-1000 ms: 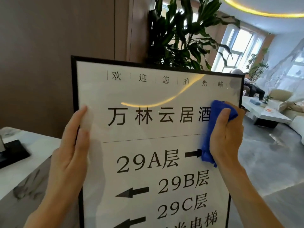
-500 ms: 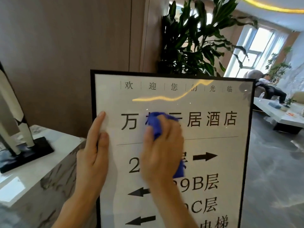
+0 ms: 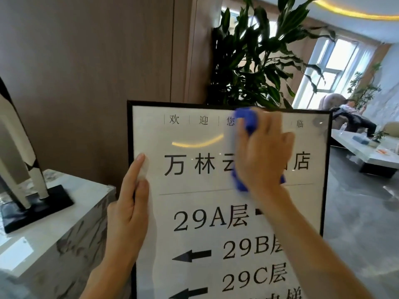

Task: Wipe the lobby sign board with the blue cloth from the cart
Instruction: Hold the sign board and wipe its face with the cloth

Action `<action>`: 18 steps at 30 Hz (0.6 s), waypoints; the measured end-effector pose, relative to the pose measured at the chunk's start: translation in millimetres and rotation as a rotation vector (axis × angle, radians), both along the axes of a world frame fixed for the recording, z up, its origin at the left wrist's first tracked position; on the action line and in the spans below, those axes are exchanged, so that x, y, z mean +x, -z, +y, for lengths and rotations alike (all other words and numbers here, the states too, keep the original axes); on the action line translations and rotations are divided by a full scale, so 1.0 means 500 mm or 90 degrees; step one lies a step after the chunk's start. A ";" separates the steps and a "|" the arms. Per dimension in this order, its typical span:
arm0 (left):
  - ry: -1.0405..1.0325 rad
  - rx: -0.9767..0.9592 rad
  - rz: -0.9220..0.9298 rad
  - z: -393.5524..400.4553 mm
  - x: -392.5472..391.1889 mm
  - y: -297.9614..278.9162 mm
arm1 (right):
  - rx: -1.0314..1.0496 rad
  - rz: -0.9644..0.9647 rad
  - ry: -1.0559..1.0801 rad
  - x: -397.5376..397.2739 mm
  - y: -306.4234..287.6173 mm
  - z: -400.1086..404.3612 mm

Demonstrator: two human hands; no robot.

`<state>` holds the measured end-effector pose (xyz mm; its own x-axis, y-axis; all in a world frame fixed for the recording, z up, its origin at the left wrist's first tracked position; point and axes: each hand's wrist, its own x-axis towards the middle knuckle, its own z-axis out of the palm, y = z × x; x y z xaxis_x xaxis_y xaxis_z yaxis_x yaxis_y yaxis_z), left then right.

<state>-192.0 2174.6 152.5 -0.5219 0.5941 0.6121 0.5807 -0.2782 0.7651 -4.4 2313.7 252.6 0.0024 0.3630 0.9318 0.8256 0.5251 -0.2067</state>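
The lobby sign board [image 3: 194,203] stands upright in front of me, white with a black frame, black lettering and arrows. My right hand [image 3: 262,154] presses a bunched blue cloth [image 3: 247,120] against the upper middle of the board, covering part of the large lettering; more of the cloth shows below the palm. My left hand [image 3: 129,210] grips the board's left edge, fingers flat along the frame and thumb on the front. The board's bottom is out of frame.
A marble-topped counter [image 3: 71,214] stands at the left with a black-based sculpture [image 3: 19,160] on it. A large leafy plant [image 3: 254,61] rises behind the board. At the right are grey floor, a low table [image 3: 367,152] and a seated person [image 3: 349,113].
My right hand with the cloth swept from the board's right side to the left middle, then up and right to the top centre. My left hand kept its grip on the left edge.
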 end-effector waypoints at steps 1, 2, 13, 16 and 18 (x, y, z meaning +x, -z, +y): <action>-0.006 -0.001 -0.003 -0.001 0.002 -0.002 | 0.001 0.017 0.013 0.036 -0.018 0.025; -0.010 -0.001 0.000 -0.001 0.002 -0.002 | -0.007 0.041 0.027 0.071 -0.029 0.046; -0.004 -0.011 0.005 0.007 0.003 0.001 | -0.111 0.288 0.117 0.202 -0.005 0.110; 0.004 -0.009 -0.024 0.009 0.001 0.007 | -0.116 0.318 0.023 0.123 0.009 0.059; 0.008 -0.010 -0.038 0.011 -0.003 0.012 | -0.137 0.269 -0.036 0.039 0.030 0.001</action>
